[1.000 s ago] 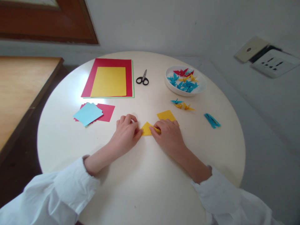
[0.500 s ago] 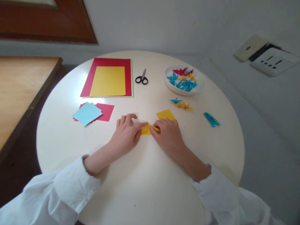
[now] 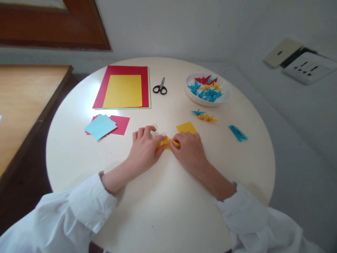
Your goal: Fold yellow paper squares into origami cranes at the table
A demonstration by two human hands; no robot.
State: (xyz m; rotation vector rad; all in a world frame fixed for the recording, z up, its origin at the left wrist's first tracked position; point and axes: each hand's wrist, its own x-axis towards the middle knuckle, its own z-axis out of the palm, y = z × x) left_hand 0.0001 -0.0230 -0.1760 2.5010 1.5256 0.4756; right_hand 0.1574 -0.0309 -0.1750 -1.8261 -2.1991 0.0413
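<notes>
A small folded piece of yellow origami paper [image 3: 166, 143] lies between my hands near the middle of the round white table [image 3: 163, 196]. My left hand [image 3: 144, 146] pinches its left side between thumb and forefinger, the other fingers loosely curled. On the right side, my right hand [image 3: 190, 149] grips the paper with thumb and curled fingers. Just beyond the right knuckles rests a flat yellow square [image 3: 187, 128], partly covered by that hand. The fingers hide much of the folded piece, so its exact shape cannot be made out.
Black-handled scissors [image 3: 160, 87] lie at the back, beside large red and yellow sheets [image 3: 123, 90]. Light-blue squares [image 3: 101, 126] overlap pink ones on the left. To the right are a white dish [image 3: 191, 95] of paper cranes, loose cranes [image 3: 206, 117] and blue folded strips [image 3: 238, 133].
My left thumb and forefinger have closed on the left side of the yellow paper, lifting its near edge into a fold. My right hand keeps its grip. The view has shifted slightly.
</notes>
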